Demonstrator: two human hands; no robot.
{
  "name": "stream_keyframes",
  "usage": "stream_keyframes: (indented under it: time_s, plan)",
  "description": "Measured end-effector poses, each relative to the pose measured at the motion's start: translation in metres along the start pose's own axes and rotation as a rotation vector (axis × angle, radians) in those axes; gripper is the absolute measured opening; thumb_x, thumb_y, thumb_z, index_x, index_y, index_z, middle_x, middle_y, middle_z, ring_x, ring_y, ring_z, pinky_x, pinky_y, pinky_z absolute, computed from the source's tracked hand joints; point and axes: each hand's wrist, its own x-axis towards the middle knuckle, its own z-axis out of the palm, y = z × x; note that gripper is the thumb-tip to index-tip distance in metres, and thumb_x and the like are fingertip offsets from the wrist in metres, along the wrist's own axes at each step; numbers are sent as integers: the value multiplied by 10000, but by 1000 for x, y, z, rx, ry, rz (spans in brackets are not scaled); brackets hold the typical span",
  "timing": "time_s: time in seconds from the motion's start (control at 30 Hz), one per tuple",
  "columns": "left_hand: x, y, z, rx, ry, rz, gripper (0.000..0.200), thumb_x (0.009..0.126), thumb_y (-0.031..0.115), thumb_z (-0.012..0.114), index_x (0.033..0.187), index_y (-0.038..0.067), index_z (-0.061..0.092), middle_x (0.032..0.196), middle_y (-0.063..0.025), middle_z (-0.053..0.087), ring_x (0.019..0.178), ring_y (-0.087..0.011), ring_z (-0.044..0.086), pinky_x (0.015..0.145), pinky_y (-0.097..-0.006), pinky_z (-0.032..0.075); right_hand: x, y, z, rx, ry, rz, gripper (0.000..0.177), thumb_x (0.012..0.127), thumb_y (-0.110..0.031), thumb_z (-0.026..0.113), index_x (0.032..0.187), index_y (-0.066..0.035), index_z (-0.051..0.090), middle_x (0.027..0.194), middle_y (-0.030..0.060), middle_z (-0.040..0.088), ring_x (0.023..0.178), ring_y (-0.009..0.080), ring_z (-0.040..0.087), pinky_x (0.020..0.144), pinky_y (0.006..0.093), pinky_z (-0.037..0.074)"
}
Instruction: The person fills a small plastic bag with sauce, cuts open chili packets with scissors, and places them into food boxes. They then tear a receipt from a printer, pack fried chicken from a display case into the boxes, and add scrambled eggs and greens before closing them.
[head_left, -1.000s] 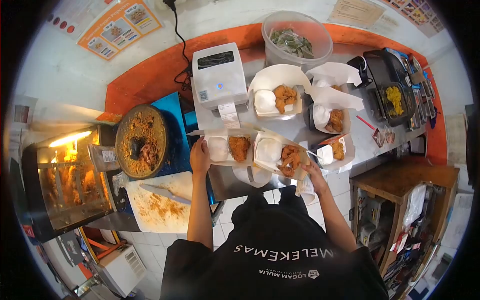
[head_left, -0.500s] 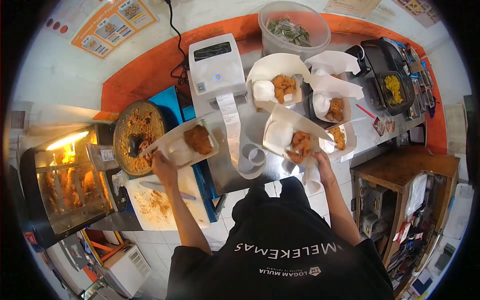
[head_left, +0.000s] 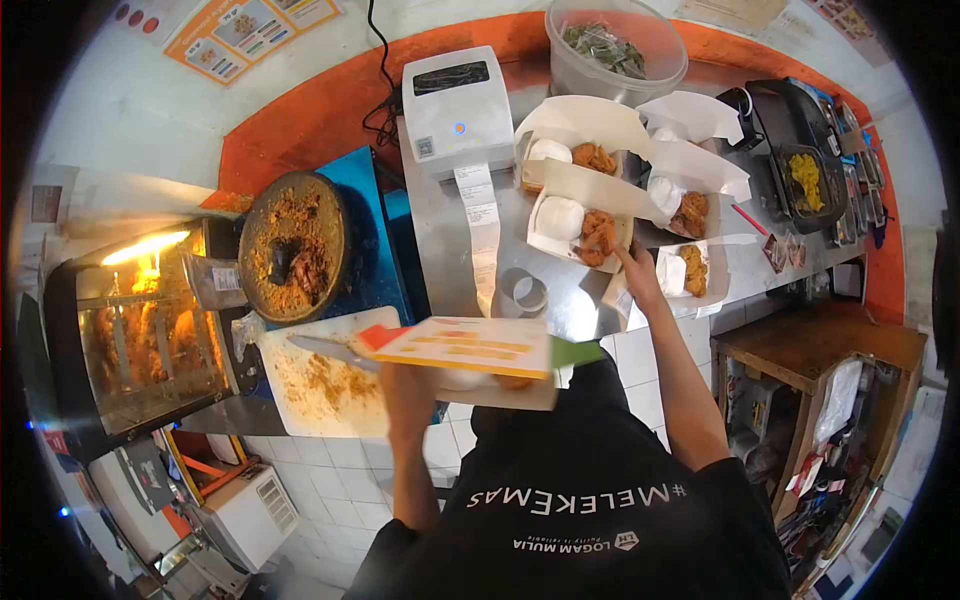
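Six food boxes (head_left: 600, 190), two hands (head_left: 641, 272), one printer (head_left: 457, 115), one knife (head_left: 330, 349), one tub (head_left: 600, 91)

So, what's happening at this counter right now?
A person's left hand holds a food box whose printed lid lies over part of its contents. Their right hand is at the corner of an open box with fried chicken and a white mound. More open boxes of chicken stand nearby, and a paper strip hangs from the printer.

The knife (head_left: 335, 350) lies on the board (head_left: 345, 418), before the mortar (head_left: 343, 235). The printer (head_left: 455, 115) stands left of the boxes (head_left: 600, 192), the tub (head_left: 645, 88) behind them.
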Motion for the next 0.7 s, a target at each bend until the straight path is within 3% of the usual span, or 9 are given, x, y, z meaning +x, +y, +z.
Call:
stream_keyframes:
  time_s: [0.13,0.2,0.23,0.27,0.3,0.37,0.43,0.47,0.7]
  plan:
    - [-16,23,56,-282,-87,95,302,858,-13,508,1094,-60,691,1114,-289,682,984,-485,655,863,-531,521,-38,25,-28,-493,23,-122,627,987,-398,670,1319,129,594,1238,308,676,1195,373,656,1041,392,481]
    - [-16,40,77,-235,-138,136,313,853,-22,495,1119,-68,653,1108,-303,661,940,-504,651,849,-536,529,-84,1,-62,-454,-322,-30,547,957,-318,704,1305,97,627,1211,256,702,1203,320,653,1058,373,478]
    - [-16,45,88,-187,-208,99,319,859,-17,495,1145,-65,628,1102,-300,658,944,-502,652,843,-543,530,-99,-10,-80,-341,-614,0,567,922,-228,719,1390,62,583,1274,193,689,1221,269,635,1057,359,483]
    - [-15,48,100,-139,-279,62,329,864,-12,495,1171,-63,603,1095,-298,655,948,-500,654,837,-550,531,-122,-16,-95,312,-854,109,732,869,-228,771,1493,32,490,1410,147,616,1244,243,608,1060,364,484]
    - [-12,52,110,-92,-348,28,342,870,-6,495,1198,-60,577,1088,-295,652,952,-498,655,831,-557,532,-138,2,-110,75,-775,241,946,815,-297,831,1575,20,365,1523,154,510,1296,253,566,1125,384,427]
    - [-4,67,125,-109,-386,26,332,924,21,494,1250,-34,514,1120,-279,642,962,-494,657,820,-579,527,-164,27,-125,332,-816,176,986,842,-331,825,1595,36,305,1564,174,451,1368,260,497,1184,382,346]
    - [2,78,143,-112,-409,12,304,957,39,490,1253,-25,514,1152,-273,638,969,-493,656,823,-575,530,-179,58,-118,520,-603,178,916,920,-288,765,1605,52,260,1570,161,439,1398,258,463,1210,376,295]
    - [5,81,150,-139,-387,40,264,1001,78,483,1247,-8,527,1183,-267,627,980,-492,653,822,-576,533,-182,67,-107,367,-382,297,815,973,-256,706,1592,62,282,1545,158,467,1387,259,474,1196,360,310]
    - [18,67,187,-47,-411,174,308,1000,131,542,1288,22,546,1223,-235,598,1046,-456,625,867,-540,522,-156,96,-75,524,-189,357,724,978,-254,679,1533,93,370,1450,171,543,1302,242,550,1092,330,434]
